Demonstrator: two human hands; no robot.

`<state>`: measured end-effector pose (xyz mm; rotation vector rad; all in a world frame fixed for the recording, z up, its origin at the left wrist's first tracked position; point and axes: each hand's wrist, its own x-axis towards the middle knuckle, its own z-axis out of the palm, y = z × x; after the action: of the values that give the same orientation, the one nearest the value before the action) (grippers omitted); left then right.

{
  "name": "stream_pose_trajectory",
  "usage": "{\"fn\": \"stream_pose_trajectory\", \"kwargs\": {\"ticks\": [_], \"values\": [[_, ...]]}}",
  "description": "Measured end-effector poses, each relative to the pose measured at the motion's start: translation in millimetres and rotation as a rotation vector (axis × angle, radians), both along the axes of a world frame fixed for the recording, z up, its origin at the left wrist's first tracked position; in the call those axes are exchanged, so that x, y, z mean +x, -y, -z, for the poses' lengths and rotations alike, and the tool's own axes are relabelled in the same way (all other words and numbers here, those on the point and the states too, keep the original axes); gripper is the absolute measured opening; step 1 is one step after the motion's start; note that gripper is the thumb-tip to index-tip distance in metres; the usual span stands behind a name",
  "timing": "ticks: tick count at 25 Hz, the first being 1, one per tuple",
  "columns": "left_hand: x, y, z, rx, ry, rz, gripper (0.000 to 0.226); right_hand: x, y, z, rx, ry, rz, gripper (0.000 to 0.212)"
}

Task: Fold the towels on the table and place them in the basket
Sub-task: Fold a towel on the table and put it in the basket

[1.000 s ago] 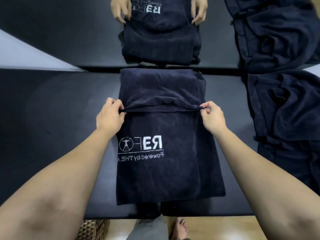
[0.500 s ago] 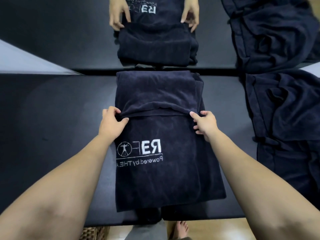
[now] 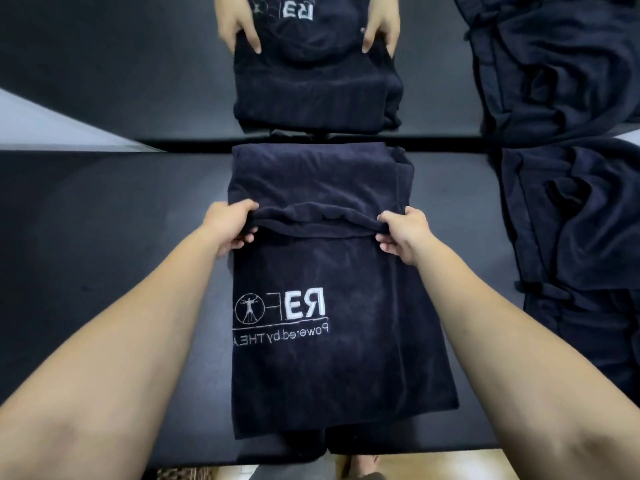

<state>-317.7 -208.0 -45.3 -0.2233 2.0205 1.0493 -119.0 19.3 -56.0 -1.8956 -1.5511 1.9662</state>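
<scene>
A dark navy towel [image 3: 332, 358] with a white embroidered logo lies lengthwise on the black table [image 3: 114, 244], its far part folded back toward me into a thick ridge across the middle. My left hand [image 3: 230, 226] grips the left end of that ridge, fingers curled around the cloth. My right hand [image 3: 403, 233] grips the right end the same way. A sliver of a woven basket [image 3: 183, 474] shows below the table's near edge at the bottom left.
A heap of unfolded dark towels [image 3: 581, 237] covers the table's right side. A mirror [image 3: 104, 64] at the table's far edge reflects the towel, the hands and the heap. My bare foot [image 3: 363, 469] shows on the wooden floor below.
Both hands closed on the folded ridge, and it has grown thicker. The view has shifted slightly.
</scene>
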Motion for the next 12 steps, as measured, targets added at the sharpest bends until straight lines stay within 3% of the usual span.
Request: {"fn": "stream_pose_trajectory", "kwargs": {"ticks": [3, 5, 6, 8, 12], "values": [[-32.2, -23.4, -32.8, 0.38, 0.197, -0.245, 0.017, -28.7, -24.3, -26.4, -0.081, -0.336, 0.216, 0.029], [-54.6, -38.5, -48.6, 0.63, 0.23, -0.349, 0.034, -46.5, -43.8, -44.1, -0.107, -0.584, 0.284, 0.04], [-58.7, -42.9, -52.5, 0.656, 0.205, -0.325, 0.045, -50.6, -48.1, -50.7, -0.115, -0.63, 0.264, 0.05], [-51.7, -42.4, -44.5, 0.513, 0.065, -0.208, 0.056, -46.9, -42.5, -53.7, -0.084, -0.541, 0.186, 0.054], [4.2, -4.1, 12.7, 0.055, -0.374, 0.022, 0.05, -5.9, 5.6, -11.7, 0.163, -0.186, 0.015, 0.047]]}}
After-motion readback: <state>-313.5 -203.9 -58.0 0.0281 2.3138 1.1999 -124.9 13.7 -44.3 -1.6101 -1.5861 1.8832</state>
